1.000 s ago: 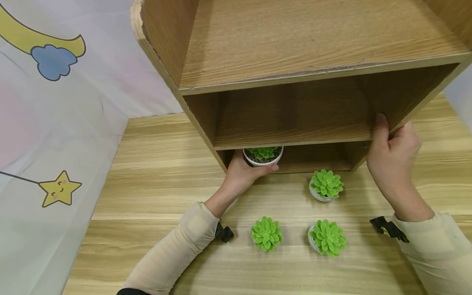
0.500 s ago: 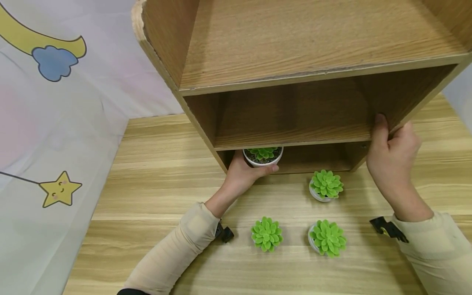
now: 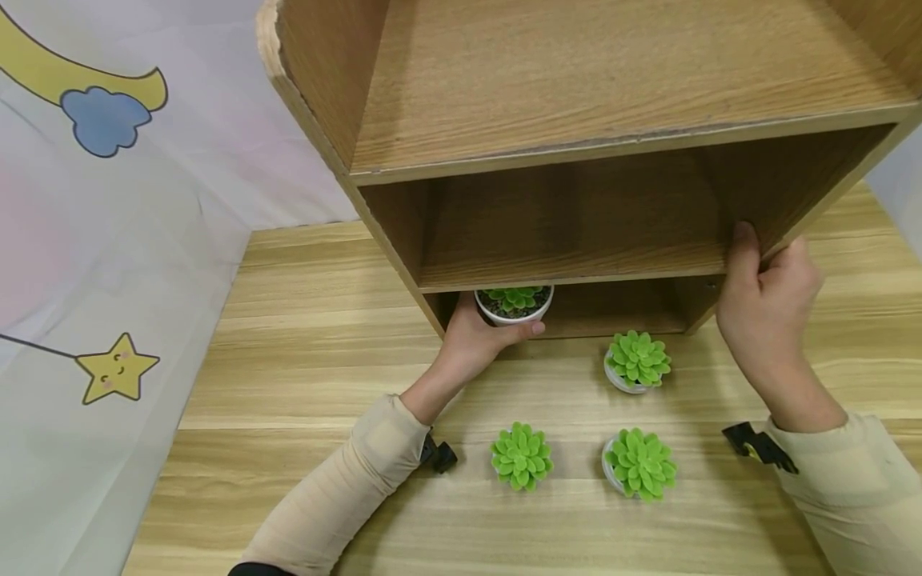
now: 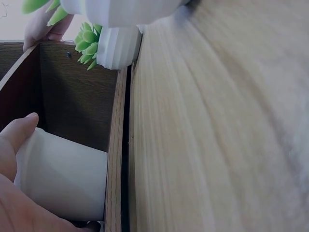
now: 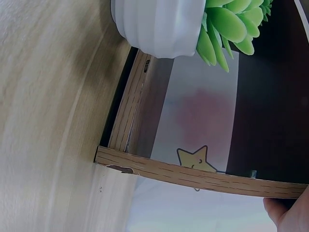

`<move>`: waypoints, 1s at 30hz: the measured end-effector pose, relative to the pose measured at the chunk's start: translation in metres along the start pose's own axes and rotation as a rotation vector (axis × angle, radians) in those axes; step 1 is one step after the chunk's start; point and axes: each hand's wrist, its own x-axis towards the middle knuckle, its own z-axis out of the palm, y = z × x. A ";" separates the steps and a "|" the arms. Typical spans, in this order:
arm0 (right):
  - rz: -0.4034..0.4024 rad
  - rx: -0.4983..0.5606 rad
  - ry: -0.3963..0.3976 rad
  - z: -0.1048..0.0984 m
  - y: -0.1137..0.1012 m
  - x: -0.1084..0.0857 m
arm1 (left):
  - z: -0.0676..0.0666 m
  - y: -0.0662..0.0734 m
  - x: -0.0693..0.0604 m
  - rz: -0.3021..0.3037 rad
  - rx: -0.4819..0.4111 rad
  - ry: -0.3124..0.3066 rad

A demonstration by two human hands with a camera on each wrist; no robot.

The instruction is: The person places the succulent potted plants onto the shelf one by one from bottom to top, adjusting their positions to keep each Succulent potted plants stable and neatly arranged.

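Observation:
In the head view, my left hand (image 3: 470, 340) reaches into the lowest compartment of a wooden shelf unit (image 3: 627, 132) at its left end. It grips a round white pot holding a green succulent (image 3: 515, 301), partly hidden under the middle board. The left wrist view shows that plain white pot (image 4: 67, 176) at the bottom board, thumb and fingers around it. My right hand (image 3: 774, 316) holds the unit's right side panel, its thumb on the inner side. In the right wrist view only a bit of that hand (image 5: 292, 217) appears, at the panel's edge.
Three more potted succulents stand on the wood-grain table (image 3: 288, 344): one (image 3: 638, 360) near the shelf front, one (image 3: 522, 457) nearer me, one (image 3: 641, 464) right of that. A patterned cloth (image 3: 144, 240) hangs on the left.

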 end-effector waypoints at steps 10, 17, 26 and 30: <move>-0.017 -0.009 0.000 -0.001 0.000 0.001 | 0.001 -0.024 0.010 0.048 0.011 0.009; -0.011 -0.011 -0.006 0.000 0.000 0.000 | 0.001 -0.040 0.015 0.063 0.027 0.017; -0.015 -0.005 0.001 0.001 0.000 0.000 | 0.000 -0.038 0.014 0.078 0.044 0.030; -0.035 0.004 0.006 0.000 0.001 0.000 | -0.001 -0.038 0.013 0.107 0.042 0.033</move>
